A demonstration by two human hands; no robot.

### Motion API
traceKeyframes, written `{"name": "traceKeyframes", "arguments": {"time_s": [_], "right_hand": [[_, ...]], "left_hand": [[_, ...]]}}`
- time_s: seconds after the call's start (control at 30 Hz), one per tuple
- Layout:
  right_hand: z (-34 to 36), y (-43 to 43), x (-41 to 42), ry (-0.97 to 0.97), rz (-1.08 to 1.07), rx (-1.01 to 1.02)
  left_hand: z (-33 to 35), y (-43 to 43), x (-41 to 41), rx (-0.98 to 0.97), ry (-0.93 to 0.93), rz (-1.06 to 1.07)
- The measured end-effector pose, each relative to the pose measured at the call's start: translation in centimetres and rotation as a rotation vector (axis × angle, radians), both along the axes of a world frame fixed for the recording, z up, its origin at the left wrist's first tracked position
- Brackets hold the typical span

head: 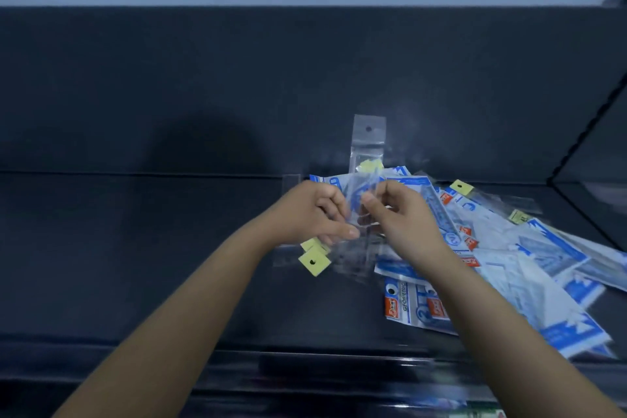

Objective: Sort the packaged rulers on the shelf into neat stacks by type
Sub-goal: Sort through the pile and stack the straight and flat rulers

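**Clear packet** (368,142) — long and narrow, with a punched hang-hole at its far end. It is held between both hands above the shelf (152,248). Its long axis runs away from the person toward the back wall, and its near end is hidden among the fingers. A yellow tag is seen through the plastic just above the hands.

**Left hand** (315,214): the fingers are curled round the packet's left edge and the thumb is laid forward. Motion blur hides whether more than one packet is gripped.

**Right hand** (403,214): the fingers are closed narrowly, and the packet's right edge is pinched between thumb and fingertips.

**Yellow-tagged packets** (314,261): these sit just below the left hand. Whether they lie on the shelf or hang from the grip cannot be told.

**Blue-printed packets** (529,268): a loose, fanned pile lies on the shelf to the right, overlapping at many angles and not yet squared.

**Relation governing the next move:** the held packet is judged to be of the clear, yellow-tagged kind. Its likely stack lies down and to the left, nearer the left hand, while the unsorted pile lies nearer the right hand. The packet would probably need lowering, with its long axis matched to the packets below.
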State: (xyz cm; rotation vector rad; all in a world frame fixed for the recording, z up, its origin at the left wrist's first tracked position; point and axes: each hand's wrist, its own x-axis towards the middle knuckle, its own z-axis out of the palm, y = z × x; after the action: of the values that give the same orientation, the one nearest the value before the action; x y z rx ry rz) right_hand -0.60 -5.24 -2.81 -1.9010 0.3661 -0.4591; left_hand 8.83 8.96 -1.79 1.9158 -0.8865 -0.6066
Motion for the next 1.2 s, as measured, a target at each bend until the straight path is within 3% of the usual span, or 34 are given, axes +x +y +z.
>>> {"name": "traceKeyframes", "arguments": {"time_s": [0.1, 0.27, 0.5, 0.63, 0.8, 0.97, 1.03, 1.2], "right_hand": [[1.1, -1.3, -0.6, -0.038, -0.007, 0.055], [1.2, -5.0, -1.4, 0.027, -0.055, -0.247], [0.8, -10.9, -3.8, 0.117, -0.185, -0.503], [0.0, -13.5, -4.8, 0.195, -0.214, -0.543], [-1.0, -16.3, -5.7, 0.211, -0.213, -0.469], [-1.7, -18.5, -6.7, 0.237, -0.125, -0.29], [-1.7, -19.1, -6.9, 0.254, -0.059, -0.262], [-1.5, -19.7, -7.2, 0.336, 0.068, -0.29]], "left_hand": [[-0.2, 0.0, 0.7, 0.032, -0.115, 0.04], [-1.2, -1.8, 1.3, -0.009, -0.277, 0.125], [-1.4, -6.2, -0.4, 0.03, -0.464, 0.04], [-1.3, -9.3, -1.5, 0.114, -0.528, 0.054], [-1.1, -14.3, -3.3, 0.525, -0.505, 0.218], [0.5, -16.5, -3.5, 0.73, -0.315, 0.279], [1.2, -16.2, -2.9, 0.739, -0.228, 0.305], [1.5, -13.7, -2.1, 0.522, -0.066, 0.354]]}}
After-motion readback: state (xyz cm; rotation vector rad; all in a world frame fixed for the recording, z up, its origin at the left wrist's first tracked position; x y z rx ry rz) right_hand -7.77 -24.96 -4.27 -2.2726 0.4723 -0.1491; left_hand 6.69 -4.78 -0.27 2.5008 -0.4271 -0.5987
